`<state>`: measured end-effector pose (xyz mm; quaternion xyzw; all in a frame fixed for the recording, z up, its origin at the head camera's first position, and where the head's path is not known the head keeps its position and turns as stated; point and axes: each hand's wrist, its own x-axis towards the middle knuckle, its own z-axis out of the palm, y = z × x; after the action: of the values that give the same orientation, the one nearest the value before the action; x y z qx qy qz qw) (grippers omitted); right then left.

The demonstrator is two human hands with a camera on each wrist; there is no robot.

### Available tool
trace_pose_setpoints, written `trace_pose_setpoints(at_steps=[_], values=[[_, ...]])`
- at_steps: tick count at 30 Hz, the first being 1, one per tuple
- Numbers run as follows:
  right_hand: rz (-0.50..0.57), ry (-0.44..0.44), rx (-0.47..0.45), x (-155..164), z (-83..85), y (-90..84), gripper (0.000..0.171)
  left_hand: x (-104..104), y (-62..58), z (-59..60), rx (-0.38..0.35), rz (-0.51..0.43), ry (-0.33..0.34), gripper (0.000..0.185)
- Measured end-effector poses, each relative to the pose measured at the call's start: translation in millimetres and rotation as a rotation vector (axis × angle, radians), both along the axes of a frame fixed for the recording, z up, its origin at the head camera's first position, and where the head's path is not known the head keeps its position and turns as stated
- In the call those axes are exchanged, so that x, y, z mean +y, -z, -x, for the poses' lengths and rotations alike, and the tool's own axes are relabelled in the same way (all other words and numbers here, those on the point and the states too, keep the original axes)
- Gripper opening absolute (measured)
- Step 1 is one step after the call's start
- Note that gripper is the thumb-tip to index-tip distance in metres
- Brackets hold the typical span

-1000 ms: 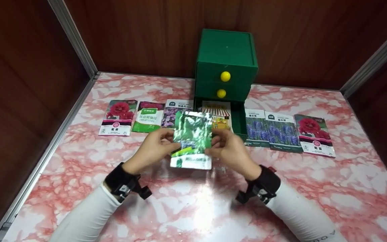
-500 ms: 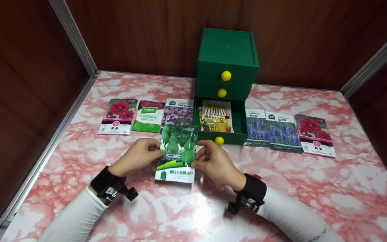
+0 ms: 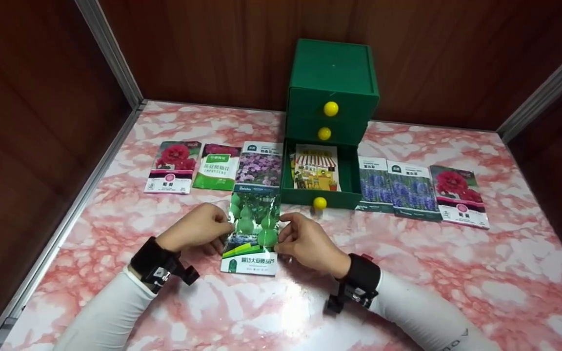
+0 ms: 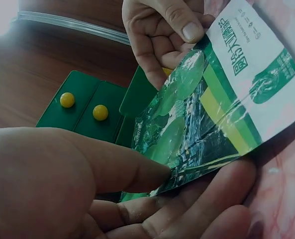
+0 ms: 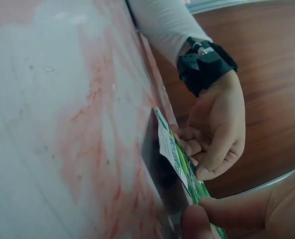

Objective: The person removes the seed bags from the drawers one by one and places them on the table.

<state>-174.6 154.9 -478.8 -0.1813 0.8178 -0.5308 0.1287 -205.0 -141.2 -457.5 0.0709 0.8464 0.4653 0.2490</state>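
So both hands are pinching the green packet (image 3: 251, 229) by its side edges, left hand (image 3: 195, 231) and right hand (image 3: 305, 240), holding it just over the table (image 3: 408, 273) near the open drawer (image 3: 319, 195)

head: high, looks down-forward | wrists: close, low, facing inward | shared: seed packet (image 3: 252, 228)

Eight glossy paper seed packets (image 3: 252, 229), one green three-drawer cabinet (image 3: 332, 87), three round yellow knobs (image 3: 331, 108), two hands (image 3: 198, 228).
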Motion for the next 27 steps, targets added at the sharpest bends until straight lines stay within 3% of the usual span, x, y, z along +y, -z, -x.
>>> trace_pose_setpoints(at_steps=[10, 27], values=[[-0.083, -0.049, -0.007, 3.2, 3.1, -0.9, 0.062, 1.7, 3.4, 4.4, 0.001, 0.035, 0.012, 0.029], [-0.097, -0.073, -0.104, 4.9, 10.8, -2.7, 0.069, -1.3, 9.5, 6.5, -0.018, 0.008, -0.021, 0.037]])
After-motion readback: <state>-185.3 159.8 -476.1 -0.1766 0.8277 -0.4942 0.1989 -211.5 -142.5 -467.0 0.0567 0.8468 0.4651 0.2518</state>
